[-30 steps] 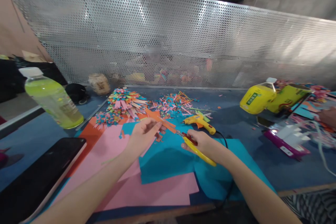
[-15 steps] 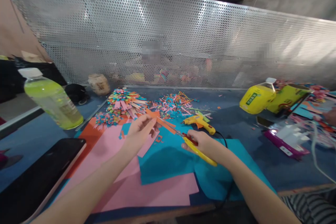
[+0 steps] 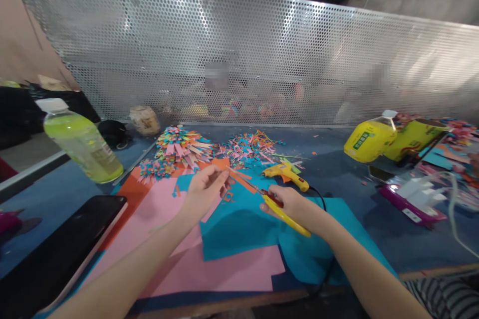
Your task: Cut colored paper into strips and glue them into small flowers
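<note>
Between the fingers of my left hand (image 3: 208, 187) is a strip of orange paper (image 3: 243, 183), pinched at its left end. My right hand (image 3: 287, 202) grips scissors with yellow and red handles (image 3: 287, 217), their blades pointing left and lying along the strip. Blue paper (image 3: 239, 234) and pink paper (image 3: 209, 274) lie flat beneath both hands. Small orange scraps (image 3: 227, 196) rest on the blue sheet. Behind my left hand stands a fringed, multicoloured paper piece (image 3: 181, 147), with a smaller one (image 3: 155, 169) at its left.
A yellow glue gun (image 3: 287, 173) lies just beyond my right hand, its cord running toward me. Paper clippings (image 3: 250, 147) are heaped farther back. A drink bottle (image 3: 80, 142) and a phone (image 3: 63, 254) are at left; a yellow bottle (image 3: 370, 138) and a purple power strip (image 3: 409, 204) at right.
The view has shifted slightly, so most things appear a little farther right. Both hands keep their holds, and the scissor blades remain at the orange strip.
</note>
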`<state>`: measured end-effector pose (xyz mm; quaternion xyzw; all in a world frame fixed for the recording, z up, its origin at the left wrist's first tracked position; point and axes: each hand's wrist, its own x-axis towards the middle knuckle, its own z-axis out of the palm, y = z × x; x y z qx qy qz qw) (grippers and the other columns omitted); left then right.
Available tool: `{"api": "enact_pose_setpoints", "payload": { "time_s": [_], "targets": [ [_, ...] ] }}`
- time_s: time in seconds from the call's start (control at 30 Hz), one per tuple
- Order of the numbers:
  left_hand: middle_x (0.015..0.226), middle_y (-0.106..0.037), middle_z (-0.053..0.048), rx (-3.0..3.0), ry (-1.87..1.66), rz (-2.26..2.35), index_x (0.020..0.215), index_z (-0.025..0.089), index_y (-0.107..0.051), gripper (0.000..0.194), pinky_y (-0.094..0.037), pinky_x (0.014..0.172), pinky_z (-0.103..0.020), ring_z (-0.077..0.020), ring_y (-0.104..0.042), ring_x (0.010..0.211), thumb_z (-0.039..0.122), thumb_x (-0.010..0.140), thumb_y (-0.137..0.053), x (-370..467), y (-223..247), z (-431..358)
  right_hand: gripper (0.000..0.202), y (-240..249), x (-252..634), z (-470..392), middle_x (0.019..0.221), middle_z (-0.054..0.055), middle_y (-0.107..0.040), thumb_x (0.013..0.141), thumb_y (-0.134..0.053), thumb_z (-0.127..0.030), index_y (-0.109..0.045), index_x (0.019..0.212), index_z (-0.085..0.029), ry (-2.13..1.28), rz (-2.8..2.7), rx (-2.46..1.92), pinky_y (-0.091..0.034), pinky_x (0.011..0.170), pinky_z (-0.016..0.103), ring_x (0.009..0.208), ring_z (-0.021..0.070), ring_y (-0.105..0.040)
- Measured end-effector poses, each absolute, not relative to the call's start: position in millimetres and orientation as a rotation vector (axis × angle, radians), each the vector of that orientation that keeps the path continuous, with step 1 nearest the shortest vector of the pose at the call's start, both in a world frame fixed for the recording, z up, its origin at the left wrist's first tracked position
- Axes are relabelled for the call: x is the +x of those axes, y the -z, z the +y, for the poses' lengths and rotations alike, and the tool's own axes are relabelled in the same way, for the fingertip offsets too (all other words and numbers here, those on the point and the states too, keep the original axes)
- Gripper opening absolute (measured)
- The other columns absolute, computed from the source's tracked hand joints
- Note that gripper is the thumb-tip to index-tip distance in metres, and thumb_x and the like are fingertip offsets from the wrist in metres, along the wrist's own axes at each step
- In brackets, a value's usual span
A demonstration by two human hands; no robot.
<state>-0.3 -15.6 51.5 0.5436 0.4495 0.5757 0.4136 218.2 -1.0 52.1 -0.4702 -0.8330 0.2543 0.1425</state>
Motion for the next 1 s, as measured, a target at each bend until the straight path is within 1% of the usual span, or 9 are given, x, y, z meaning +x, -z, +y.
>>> {"api": "enact_pose_setpoints", "payload": {
  "time_s": [0.23,0.47,0.67,0.9,1.0],
  "targets": [
    [0.061,-0.059,0.0,1.356,-1.389,1.088,0.067,0.015,-0.053,0.02,-0.038,0.041,-0.022,-0.0078,-0.05,0.043,0.032,0.077,-0.054,5.2,-53.5,-19.3,0.033,-57.4,217.4,-5.0,0.054,-0.004,-0.042,0.075,-0.05,-0.05,-0.041,0.07,-0.018,-0.73,-2.418,-1.362,-0.024,0.044,0.021,0.046,0.0069,-0.035],
    [0.062,-0.06,0.0,1.333,-1.396,1.06,0.069,0.015,-0.054,0.018,-0.038,0.041,-0.021,-0.0079,-0.051,0.043,0.032,0.076,-0.055,6.1,-52.8,-19.2,0.033,-50.7,217.7,-1.3,0.053,-0.004,-0.041,0.074,-0.05,-0.049,-0.039,0.067,-0.018,-0.68,-2.441,-1.353,-0.024,0.044,0.021,0.045,0.0072,-0.035],
    [0.062,-0.059,0.0,1.394,-1.336,1.075,0.07,0.015,-0.056,0.02,-0.039,0.042,-0.021,-0.0089,-0.053,0.047,0.034,0.076,-0.055,7.0,-50.2,-21.3,0.034,-54.1,216.6,-6.3,0.057,-0.004,-0.043,0.075,-0.049,-0.051,-0.04,0.071,-0.019,-0.746,-2.413,-1.354,-0.025,0.044,0.022,0.046,0.0081,-0.037],
    [0.064,-0.061,-0.001,1.416,-1.326,1.096,0.069,0.015,-0.056,0.022,-0.04,0.044,-0.021,-0.0096,-0.053,0.049,0.037,0.077,-0.054,7.6,-48.4,-22.5,0.034,-50.3,215.1,-4.7,0.054,-0.004,-0.041,0.072,-0.052,-0.05,-0.039,0.066,-0.019,-0.747,-2.377,-1.357,-0.024,0.042,0.022,0.045,0.0082,-0.035],
    [0.063,-0.06,-0.001,1.421,-1.316,1.085,0.07,0.016,-0.056,0.021,-0.04,0.044,-0.021,-0.0094,-0.053,0.049,0.036,0.077,-0.053,8.7,-49.1,-23.2,0.034,-48.6,215.6,-3.8,0.054,-0.004,-0.041,0.073,-0.05,-0.051,-0.038,0.067,-0.02,-0.748,-2.393,-1.357,-0.024,0.042,0.022,0.046,0.0083,-0.035]
  ]
}}
